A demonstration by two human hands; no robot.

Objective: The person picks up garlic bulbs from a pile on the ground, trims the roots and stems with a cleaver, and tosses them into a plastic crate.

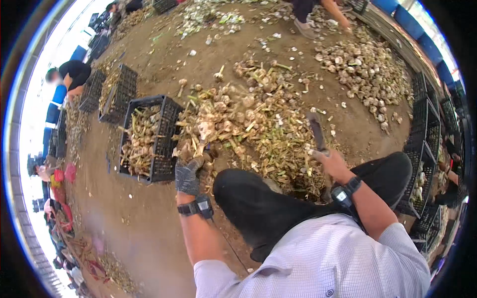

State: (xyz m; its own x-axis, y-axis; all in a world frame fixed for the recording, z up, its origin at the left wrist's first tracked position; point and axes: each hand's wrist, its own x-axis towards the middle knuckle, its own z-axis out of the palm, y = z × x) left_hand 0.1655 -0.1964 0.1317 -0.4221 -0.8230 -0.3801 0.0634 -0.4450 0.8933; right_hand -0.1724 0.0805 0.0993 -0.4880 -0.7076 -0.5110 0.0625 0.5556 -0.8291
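a crate [169, 136] of stalked bulbs [141, 141] stands just beside the left hand [190, 174], whose gloved fingers seem curled round the stalk of a garlic [205, 130], bulb upward, at the near edge of the pile [238, 111]. a snug, low hold on the stalk should keep the bulb steady. farther right, well apart, the knife [316, 131] is gripped by the right hand [333, 163]; its blade is best kept clear of the gloved fingers.

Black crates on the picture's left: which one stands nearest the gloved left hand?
The crate holding garlic, close beside the gloved left hand. The other crates on that side stand farther from the hand.
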